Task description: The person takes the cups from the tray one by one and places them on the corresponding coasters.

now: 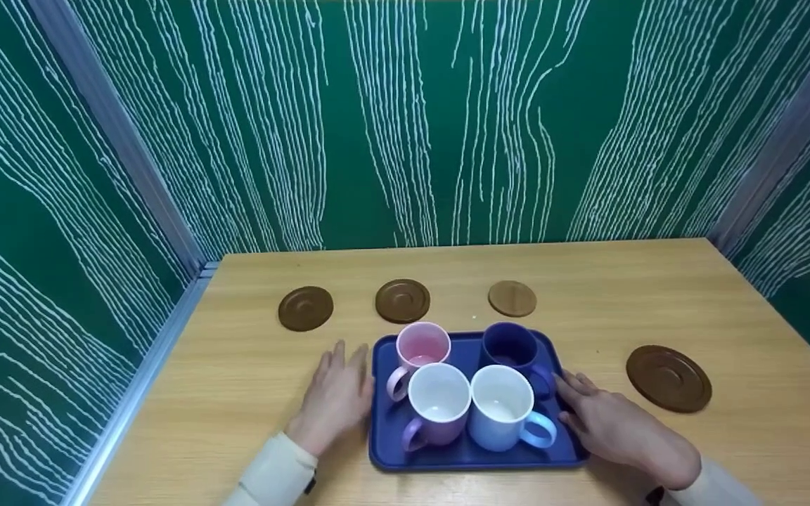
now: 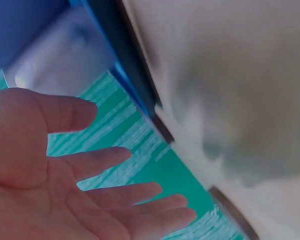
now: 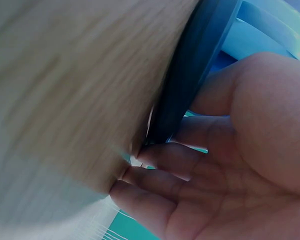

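At far left, a green wall with white lines [image 1: 32, 176] meets a grey metal post [image 1: 113, 126] at the table's edge. On the wooden table [image 1: 229, 422], the first brown saucer [image 1: 306, 308] lies beyond the left hand [image 1: 335, 397], which is open, its fingers spread, just beside the tray's left side. A second brown saucer [image 1: 402, 301] lies past the tray's far left corner. The blue tray [image 1: 389, 436] sits between the two hands, bearing four mugs: a pink mug [image 1: 423, 344], partly hidden by a purple mug [image 1: 440, 397] in front, then a light blue mug [image 1: 500, 429] overlapping a dark blue mug [image 1: 510, 341] behind it. Beyond the tray's far edge lies a round wooden coaster [image 1: 512, 299]. The dark blue mug's handle points toward the right hand [image 1: 619, 425], whose fingers are extended, touching the tray's right edge. Farthest right, near that hand but apart, a third brown saucer [image 1: 669, 378] lies on the table.
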